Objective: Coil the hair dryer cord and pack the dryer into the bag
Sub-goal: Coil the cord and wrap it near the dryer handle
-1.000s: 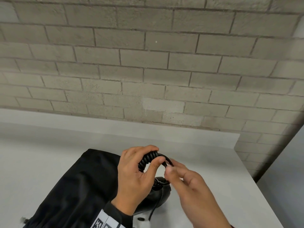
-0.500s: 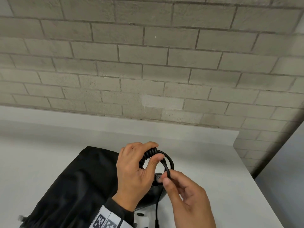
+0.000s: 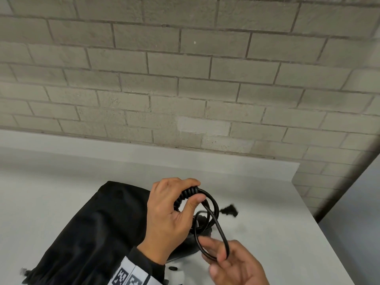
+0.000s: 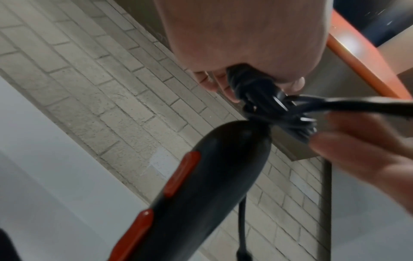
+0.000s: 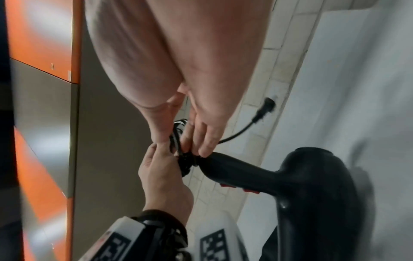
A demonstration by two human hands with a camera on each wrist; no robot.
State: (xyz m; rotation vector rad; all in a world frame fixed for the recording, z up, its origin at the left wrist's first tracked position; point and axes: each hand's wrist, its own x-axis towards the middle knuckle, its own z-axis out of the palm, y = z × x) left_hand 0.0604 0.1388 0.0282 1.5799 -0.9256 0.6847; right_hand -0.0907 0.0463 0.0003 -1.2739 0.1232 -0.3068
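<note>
A white table (image 3: pixel 61 202) fills the lower part of the head view. Its far edge meets a grey brick wall (image 3: pixel 185 89) that fills the top of the frame. The table's right edge runs down toward the lower right corner.

A black bag (image 3: pixel 86 233) lies flat on the table at the lower left. It reaches from the bottom left corner up toward the middle.

A black hair dryer (image 5: pixel 312 185) rests on the table just right of the bag. In the right wrist view its big round end sits on the white top.
</note>
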